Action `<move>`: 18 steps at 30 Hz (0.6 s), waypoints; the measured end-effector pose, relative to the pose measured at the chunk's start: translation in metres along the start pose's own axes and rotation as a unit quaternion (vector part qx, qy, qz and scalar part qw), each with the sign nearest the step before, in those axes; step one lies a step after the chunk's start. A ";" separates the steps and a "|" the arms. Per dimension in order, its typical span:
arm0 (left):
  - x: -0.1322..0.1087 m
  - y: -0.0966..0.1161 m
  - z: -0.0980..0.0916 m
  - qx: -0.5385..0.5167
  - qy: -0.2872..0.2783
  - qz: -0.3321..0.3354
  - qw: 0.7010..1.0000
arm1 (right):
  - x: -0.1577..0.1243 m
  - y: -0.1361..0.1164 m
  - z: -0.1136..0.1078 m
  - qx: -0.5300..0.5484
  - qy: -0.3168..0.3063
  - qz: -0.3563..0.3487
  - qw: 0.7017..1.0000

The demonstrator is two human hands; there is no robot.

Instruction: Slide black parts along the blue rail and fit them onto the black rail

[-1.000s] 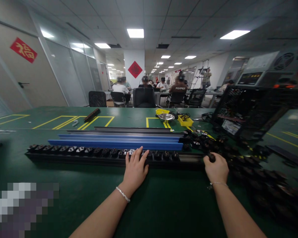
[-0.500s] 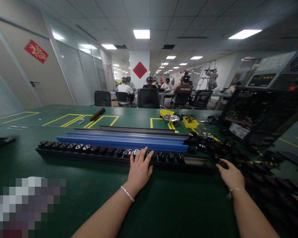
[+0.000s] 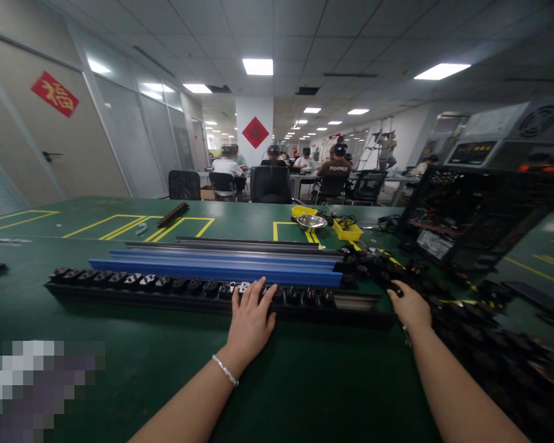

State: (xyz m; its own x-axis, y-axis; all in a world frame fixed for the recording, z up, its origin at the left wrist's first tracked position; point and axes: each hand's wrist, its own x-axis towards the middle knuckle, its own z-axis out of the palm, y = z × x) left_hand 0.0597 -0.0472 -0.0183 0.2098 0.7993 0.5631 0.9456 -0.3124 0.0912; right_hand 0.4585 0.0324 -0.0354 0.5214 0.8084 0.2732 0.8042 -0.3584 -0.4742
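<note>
A long black rail (image 3: pixel 120 294) filled with a row of black socket modules (image 3: pixel 166 283) lies across the green table (image 3: pixel 305 381). My left hand (image 3: pixel 249 317) rests on the rail near its middle, fingers spread flat over the modules. My right hand (image 3: pixel 409 304) is at the rail's right end, beside a heap of loose black socket modules (image 3: pixel 480 332). Its fingers are curled round a small black module at the fingertips. Both wrists wear thin bracelets.
Blue rails (image 3: pixel 212 267) and grey rails (image 3: pixel 249 243) lie just behind the black rail. Further back are a metal bowl (image 3: pixel 310 220) and yellow trays (image 3: pixel 346 229). An open black computer case (image 3: pixel 471 215) stands at the right. Several people sit at far tables.
My right hand left the rail's right end, reached right into the heap of modules, and has come back toward the rail end. My left hand stayed flat on the rail.
</note>
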 end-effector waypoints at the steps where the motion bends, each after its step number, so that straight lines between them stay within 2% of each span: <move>1: 0.000 0.000 0.000 0.000 0.000 0.001 1.000 | 0.002 0.000 0.000 0.000 0.004 -0.003 1.000; 7: 0.000 0.000 0.000 -0.006 0.001 -0.002 1.000 | -0.006 0.003 -0.005 0.094 0.068 -0.030 0.993; 10: 0.000 0.001 0.000 -0.009 0.005 -0.004 1.000 | -0.018 0.004 -0.014 0.150 0.096 0.038 0.983; 13: 0.001 0.001 0.000 -0.012 0.006 -0.005 1.000 | -0.036 -0.010 -0.026 0.166 0.141 0.082 0.973; 15: 0.000 0.001 0.000 -0.015 0.006 -0.004 1.000 | -0.054 -0.031 -0.031 0.157 0.162 0.015 0.974; 18: 0.000 0.001 0.000 -0.017 0.007 -0.004 1.000 | -0.086 -0.073 -0.031 0.147 0.125 -0.174 0.966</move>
State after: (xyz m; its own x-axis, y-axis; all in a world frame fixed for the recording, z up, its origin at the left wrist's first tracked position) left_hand 0.0604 -0.0472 -0.0183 0.1992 0.7950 0.5730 0.9381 -0.3239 0.1232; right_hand 0.3640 -0.0250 0.0015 0.3163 0.7053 0.6344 0.8460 0.0928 -0.5250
